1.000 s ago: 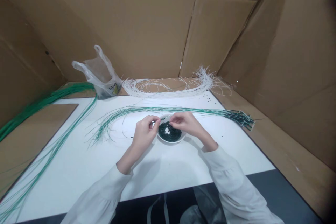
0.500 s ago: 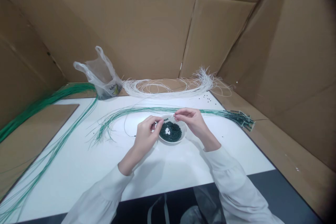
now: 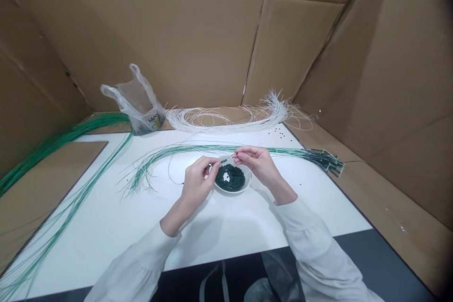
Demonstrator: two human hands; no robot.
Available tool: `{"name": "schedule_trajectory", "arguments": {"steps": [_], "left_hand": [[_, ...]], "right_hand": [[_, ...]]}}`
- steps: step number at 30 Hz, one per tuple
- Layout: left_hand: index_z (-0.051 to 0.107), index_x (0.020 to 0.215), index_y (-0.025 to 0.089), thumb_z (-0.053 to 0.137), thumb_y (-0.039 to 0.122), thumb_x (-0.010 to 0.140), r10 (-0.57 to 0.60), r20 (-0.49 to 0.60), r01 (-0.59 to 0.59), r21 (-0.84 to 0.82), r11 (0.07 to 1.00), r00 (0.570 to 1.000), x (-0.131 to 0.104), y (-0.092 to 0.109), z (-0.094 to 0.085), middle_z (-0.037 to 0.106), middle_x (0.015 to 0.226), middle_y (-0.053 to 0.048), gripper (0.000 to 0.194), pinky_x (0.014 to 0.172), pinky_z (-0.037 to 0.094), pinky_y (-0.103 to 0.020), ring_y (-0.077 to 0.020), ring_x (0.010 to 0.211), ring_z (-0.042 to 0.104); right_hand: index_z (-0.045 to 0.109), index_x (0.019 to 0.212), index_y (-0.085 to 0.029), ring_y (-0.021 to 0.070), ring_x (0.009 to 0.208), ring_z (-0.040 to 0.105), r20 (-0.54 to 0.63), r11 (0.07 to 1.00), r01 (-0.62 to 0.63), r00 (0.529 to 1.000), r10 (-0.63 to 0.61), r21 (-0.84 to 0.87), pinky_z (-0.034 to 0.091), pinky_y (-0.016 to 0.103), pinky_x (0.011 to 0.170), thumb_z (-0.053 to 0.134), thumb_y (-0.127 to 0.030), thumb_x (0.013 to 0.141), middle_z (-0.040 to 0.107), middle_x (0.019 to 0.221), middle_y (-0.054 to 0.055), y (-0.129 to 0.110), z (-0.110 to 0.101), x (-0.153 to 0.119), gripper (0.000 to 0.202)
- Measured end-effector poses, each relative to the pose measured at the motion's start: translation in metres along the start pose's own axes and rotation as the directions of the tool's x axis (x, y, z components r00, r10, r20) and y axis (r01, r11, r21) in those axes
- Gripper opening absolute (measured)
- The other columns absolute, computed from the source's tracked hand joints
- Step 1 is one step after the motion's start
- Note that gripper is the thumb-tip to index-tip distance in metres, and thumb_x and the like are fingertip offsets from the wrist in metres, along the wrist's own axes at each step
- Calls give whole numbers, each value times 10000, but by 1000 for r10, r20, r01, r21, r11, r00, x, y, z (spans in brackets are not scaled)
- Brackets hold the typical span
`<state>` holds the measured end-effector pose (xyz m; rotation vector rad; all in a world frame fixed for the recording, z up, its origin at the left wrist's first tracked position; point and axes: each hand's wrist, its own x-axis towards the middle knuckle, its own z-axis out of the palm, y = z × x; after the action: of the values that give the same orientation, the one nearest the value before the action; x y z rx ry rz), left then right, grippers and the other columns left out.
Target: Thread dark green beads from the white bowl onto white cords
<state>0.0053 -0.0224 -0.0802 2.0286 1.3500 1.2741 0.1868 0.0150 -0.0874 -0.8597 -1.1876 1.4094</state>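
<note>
Just above a white bowl [image 3: 247, 183] of small dark green beads [image 3: 238, 177], my left hand [image 3: 200, 174] pinches a thin pale cord. Several dark green beads sit in a row on this cord [image 3: 223, 161], close to the left fingertips. On the other side of the bowl, my right hand [image 3: 257, 160] has thumb and fingers pinched together at the cord's other end. Something tiny and dark shows at those fingertips, perhaps a bead, too small to be sure. The bowl's white bottom shows through a gap in the beads.
Beyond the hands lies a bundle of green cords [image 3: 198, 148], beaded at its right end [image 3: 323, 161]. White cord [image 3: 226, 127] is coiled behind it. A plastic bag [image 3: 141, 104] stands back left beside more green strands [image 3: 53, 146]. Loose beads [image 3: 281, 134] dot the white table [image 3: 134, 217]; cardboard walls surround it.
My right fingertips have moved slightly left along the cord, toward the strung beads. My left hand stays almost still, pinching as before.
</note>
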Motion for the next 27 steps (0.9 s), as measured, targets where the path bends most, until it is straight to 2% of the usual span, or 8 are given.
{"name": "schedule_trajectory", "arguments": {"steps": [7, 27], "left_hand": [[601, 768, 163, 474, 262, 814, -4, 1, 4, -16, 1000, 1000, 0, 2, 0, 596, 708, -14, 167, 557, 385, -211, -93, 561, 465], [607, 778, 166, 460, 257, 820, 6, 28, -6, 1, 1000, 1000, 0, 1, 1, 595, 699, -17, 178, 572, 390, -219, -100, 567, 466]], "right_hand": [[677, 717, -176, 97, 591, 611, 5, 998, 7, 1000, -7, 61, 497, 240, 642, 716, -223, 613, 670, 640, -1, 0, 3, -1, 120], [659, 744, -161, 125, 596, 624, 4, 1000, 8, 1000, -8, 3, 507, 269, 643, 744, -215, 559, 678, 684, 18, 2, 1, -2, 211]]}}
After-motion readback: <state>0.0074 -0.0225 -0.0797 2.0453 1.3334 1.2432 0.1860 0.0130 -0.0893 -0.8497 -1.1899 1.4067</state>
